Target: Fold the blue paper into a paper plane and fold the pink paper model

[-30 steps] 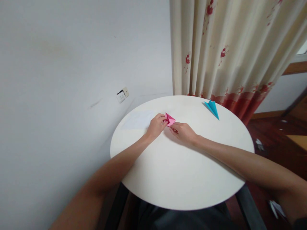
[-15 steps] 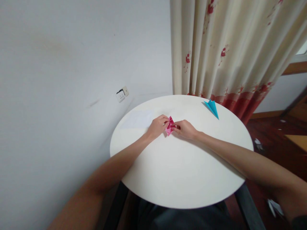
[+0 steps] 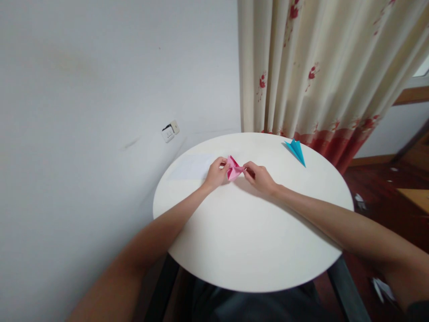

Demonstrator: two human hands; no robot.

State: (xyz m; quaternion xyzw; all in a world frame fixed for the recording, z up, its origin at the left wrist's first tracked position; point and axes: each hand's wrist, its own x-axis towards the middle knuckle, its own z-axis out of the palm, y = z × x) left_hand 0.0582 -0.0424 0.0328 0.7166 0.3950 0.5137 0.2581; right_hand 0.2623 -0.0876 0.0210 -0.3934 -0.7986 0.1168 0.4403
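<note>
A small folded piece of pink paper [image 3: 233,168] is held between both hands over the far part of a round white table [image 3: 248,232]. My left hand [image 3: 216,173] pinches its left side. My right hand [image 3: 258,176] pinches its right tip with thumb and fingers. The paper is partly folded, with a darker pink crease showing in the middle. Both forearms reach across the table from the near edge.
A blue folded paper shape [image 3: 296,151] lies at the table's far right edge. A white sheet [image 3: 191,167] lies flat left of my left hand. A flowered curtain [image 3: 318,71] hangs behind the table, and a wall socket [image 3: 170,131] sits on the left wall.
The pink paper has been lifted a little and turned between the fingers; my right hand shifted from its near side to its right tip.
</note>
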